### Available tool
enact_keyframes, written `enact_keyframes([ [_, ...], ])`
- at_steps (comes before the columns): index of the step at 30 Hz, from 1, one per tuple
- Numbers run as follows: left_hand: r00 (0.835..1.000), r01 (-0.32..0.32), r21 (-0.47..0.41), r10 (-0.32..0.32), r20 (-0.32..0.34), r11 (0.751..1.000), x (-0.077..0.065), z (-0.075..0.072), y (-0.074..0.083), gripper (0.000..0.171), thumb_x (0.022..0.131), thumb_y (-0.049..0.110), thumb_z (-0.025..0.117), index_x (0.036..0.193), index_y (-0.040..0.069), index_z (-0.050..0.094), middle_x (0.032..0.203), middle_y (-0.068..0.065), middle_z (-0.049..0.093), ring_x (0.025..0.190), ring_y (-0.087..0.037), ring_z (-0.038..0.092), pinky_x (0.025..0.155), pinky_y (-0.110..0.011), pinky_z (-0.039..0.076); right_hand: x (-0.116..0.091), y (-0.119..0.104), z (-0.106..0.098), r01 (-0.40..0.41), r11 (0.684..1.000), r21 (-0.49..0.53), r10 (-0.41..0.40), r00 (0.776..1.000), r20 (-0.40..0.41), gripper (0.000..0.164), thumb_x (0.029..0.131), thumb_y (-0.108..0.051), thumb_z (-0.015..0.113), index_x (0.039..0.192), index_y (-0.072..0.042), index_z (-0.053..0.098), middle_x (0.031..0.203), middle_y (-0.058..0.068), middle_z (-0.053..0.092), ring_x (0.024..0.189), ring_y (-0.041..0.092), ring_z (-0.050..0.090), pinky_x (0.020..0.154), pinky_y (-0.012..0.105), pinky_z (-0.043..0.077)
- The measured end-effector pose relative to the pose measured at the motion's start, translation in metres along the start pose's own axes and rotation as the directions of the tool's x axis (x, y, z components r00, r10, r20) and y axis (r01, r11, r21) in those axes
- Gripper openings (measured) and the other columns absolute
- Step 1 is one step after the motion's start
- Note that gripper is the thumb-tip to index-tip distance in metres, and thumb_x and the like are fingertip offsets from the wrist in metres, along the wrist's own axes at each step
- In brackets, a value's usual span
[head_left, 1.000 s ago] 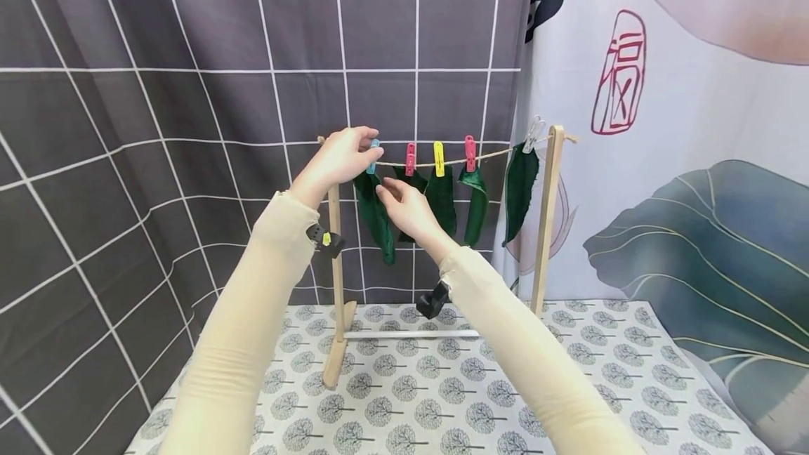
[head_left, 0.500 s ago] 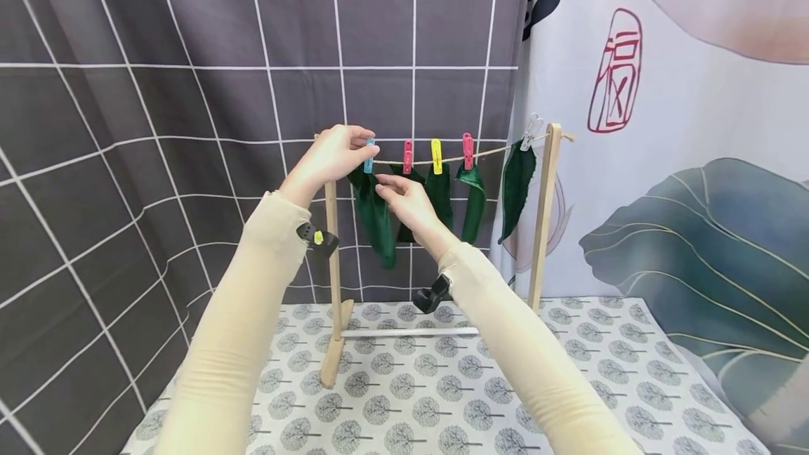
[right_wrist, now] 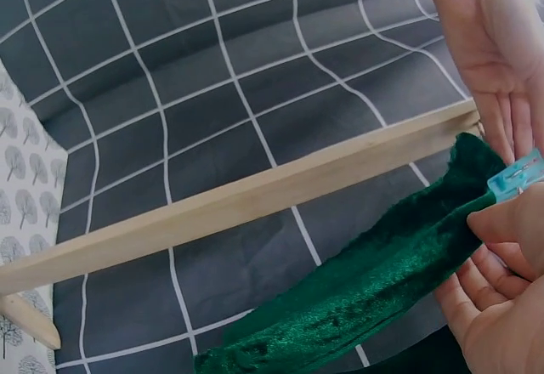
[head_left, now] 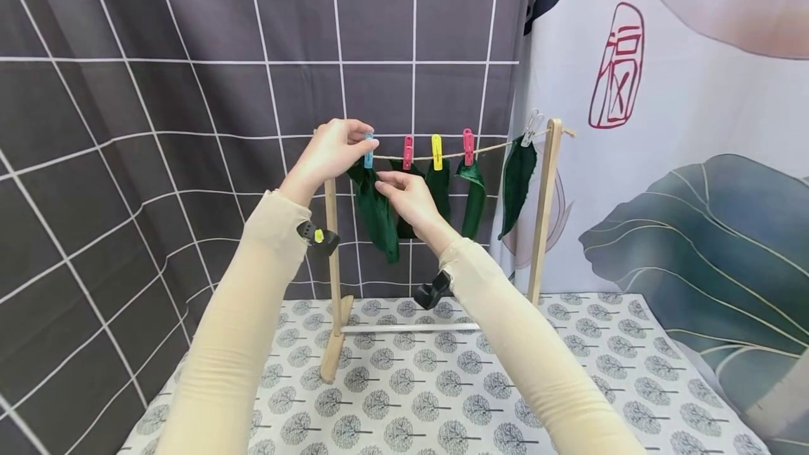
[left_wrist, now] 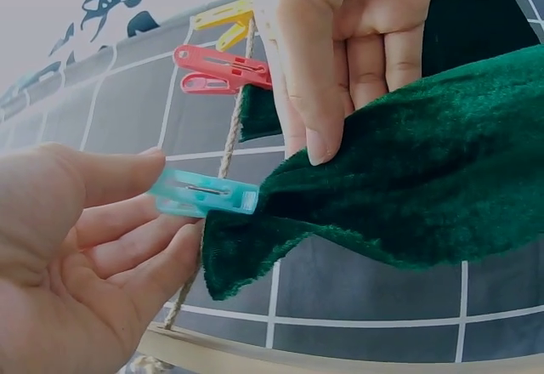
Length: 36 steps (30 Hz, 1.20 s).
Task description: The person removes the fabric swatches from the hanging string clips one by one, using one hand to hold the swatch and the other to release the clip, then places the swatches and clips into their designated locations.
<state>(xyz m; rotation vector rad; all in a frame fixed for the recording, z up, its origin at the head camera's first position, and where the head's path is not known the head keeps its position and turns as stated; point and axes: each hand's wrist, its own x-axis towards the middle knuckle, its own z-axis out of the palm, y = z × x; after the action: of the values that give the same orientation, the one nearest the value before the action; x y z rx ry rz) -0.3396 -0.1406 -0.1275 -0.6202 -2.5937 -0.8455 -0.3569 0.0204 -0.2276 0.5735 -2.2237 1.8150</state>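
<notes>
My left hand (head_left: 330, 152) pinches a light blue clothespin (left_wrist: 204, 192) at the left end of the rope, thumb on one side and fingers behind. The clothespin's tip bites on a gathered corner of a dark green velvet cloth (left_wrist: 408, 187), right at the rope (left_wrist: 229, 144). Just below it, my right hand (head_left: 413, 203) pinches the cloth's upper edge between thumb and fingers. The cloth hangs down long and loosely folded, as the right wrist view shows.
Further right, other green cloths hang from a red clothespin (head_left: 408, 152), a yellow one (head_left: 437, 152), another red one (head_left: 468, 147) and a clear one (head_left: 532, 126). Wooden posts (head_left: 545, 209) hold the rope. The stand rests on a tree-print tablecloth (head_left: 404, 399) before a grid curtain (head_left: 379, 27).
The green cloth has spread wider and its lower end has swung a little to the right. Both hands keep their hold at nearly the same place.
</notes>
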Motion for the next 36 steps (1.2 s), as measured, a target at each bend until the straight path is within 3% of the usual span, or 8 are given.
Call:
enact_keyframes([
  [11, 0.992, -0.048, -0.036, 0.043, -0.12, 0.998, -0.001, 0.006, 0.0, 0.036, 0.101, 0.025, 0.062, 0.128, 0.001, 0.066, 0.127, -0.017, 0.067, 0.118, -0.03, 0.063, 0.098, -0.045, 0.051, -0.004, -0.002, -0.005, -0.004, 1.0, -0.021, 0.003, 1.0, -0.013, 0.031, 0.1, -0.019, 0.064, 0.128, -0.007, 0.069, 0.119, 0.009, 0.072, 0.1, 0.017, 0.063, 0.081, 0.028, 0.05],
  [21, 0.968, -0.112, -0.071, 0.093, -0.232, 0.991, 0.002, 0.008, 0.004, 0.028, 0.1, 0.019, 0.065, 0.119, 0.0, 0.07, 0.116, -0.015, 0.072, 0.109, -0.029, 0.068, 0.093, -0.043, 0.054, -0.011, -0.004, -0.011, 0.009, 1.0, -0.025, -0.009, 1.0, 0.003, 0.033, 0.1, -0.02, 0.065, 0.129, -0.007, 0.068, 0.122, 0.01, 0.071, 0.113, 0.021, 0.064, 0.097, 0.037, 0.051],
  [29, 0.94, -0.152, -0.083, 0.118, -0.319, 0.985, 0.001, 0.007, 0.007, 0.024, 0.099, 0.019, 0.066, 0.115, 0.002, 0.073, 0.11, -0.012, 0.075, 0.102, -0.024, 0.07, 0.083, -0.036, 0.054, -0.015, -0.003, -0.013, 0.045, 0.998, -0.046, -0.044, 0.999, 0.026, 0.032, 0.1, -0.02, 0.065, 0.129, -0.007, 0.068, 0.12, 0.011, 0.071, 0.112, 0.022, 0.066, 0.096, 0.037, 0.053],
  [36, 0.893, -0.201, -0.073, 0.152, -0.423, 0.977, 0.0, 0.005, 0.013, 0.021, 0.098, 0.016, 0.068, 0.111, 0.001, 0.074, 0.104, -0.013, 0.076, 0.094, -0.023, 0.07, 0.081, -0.033, 0.051, -0.017, -0.006, -0.016, 0.07, 0.995, -0.076, -0.067, 0.997, 0.037, 0.032, 0.1, -0.02, 0.065, 0.129, -0.006, 0.068, 0.121, 0.01, 0.071, 0.112, 0.022, 0.067, 0.096, 0.037, 0.053],
])
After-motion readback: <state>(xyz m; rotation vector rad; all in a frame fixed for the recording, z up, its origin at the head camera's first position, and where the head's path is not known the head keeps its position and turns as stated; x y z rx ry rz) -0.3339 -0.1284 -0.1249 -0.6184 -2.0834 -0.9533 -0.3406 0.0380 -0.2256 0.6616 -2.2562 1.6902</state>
